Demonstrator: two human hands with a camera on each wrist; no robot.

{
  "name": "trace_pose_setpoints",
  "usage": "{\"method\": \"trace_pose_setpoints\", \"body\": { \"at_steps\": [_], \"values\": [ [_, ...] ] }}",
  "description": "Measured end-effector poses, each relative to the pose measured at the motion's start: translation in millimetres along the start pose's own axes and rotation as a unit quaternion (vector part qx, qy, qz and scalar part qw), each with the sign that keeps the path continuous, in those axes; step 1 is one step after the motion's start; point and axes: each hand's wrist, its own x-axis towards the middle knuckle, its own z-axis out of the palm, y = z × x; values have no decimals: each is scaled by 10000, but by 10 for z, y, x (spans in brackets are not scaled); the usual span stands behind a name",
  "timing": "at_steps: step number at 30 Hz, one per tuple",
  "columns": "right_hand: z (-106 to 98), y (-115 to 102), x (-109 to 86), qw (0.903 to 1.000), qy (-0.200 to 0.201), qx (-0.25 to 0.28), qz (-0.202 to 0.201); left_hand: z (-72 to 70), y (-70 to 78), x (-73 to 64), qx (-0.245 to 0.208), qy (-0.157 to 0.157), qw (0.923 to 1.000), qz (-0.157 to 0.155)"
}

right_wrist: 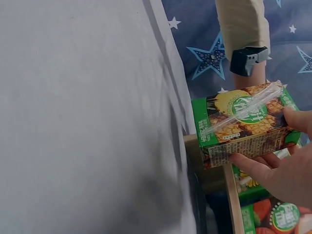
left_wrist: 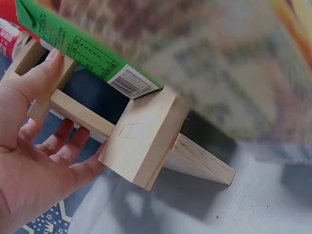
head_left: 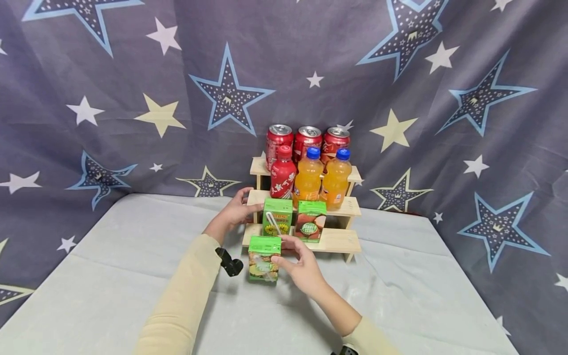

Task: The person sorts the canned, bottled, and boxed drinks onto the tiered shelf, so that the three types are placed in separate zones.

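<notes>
In the head view my right hand (head_left: 306, 270) pinches a green-topped pineapple juice box (head_left: 263, 261) between thumb and fingers, in front of a three-step wooden rack (head_left: 340, 240). The right wrist view shows a wrapped straw (right_wrist: 246, 109) on the face of that box. My left hand (head_left: 235, 212) grips the rack's left side, with the thumb at the end of the middle step and the fingers around a side rail in the left wrist view. Two more juice boxes stand on the lowest step: a green one (head_left: 276, 207) with yellow flowers and a red-and-green one (head_left: 310, 227).
On the middle step are a red bottle (head_left: 282, 177) and two orange drink bottles (head_left: 308, 177) with blue caps. Several red cans (head_left: 279, 140) line the top step. A pale cloth (head_left: 133, 266) covers the table, and a star-patterned curtain (head_left: 284, 64) hangs close behind.
</notes>
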Motion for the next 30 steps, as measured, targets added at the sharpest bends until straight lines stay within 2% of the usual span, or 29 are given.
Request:
{"method": "trace_pose_setpoints", "body": {
  "at_steps": [13, 22, 30],
  "values": [
    [-233, -98, -87, 9997, 229, -91, -30, 2, -11, -2, -64, 47, 9999, -68],
    [-484, -209, -165, 9987, 384, -327, -95, 7, -12, 4, -203, 30, 9998, -80],
    [-710, -188, -218, 9968, 433, -608, -302, 20, 2, 20, -269, 11, 9996, -72]
  ]
}}
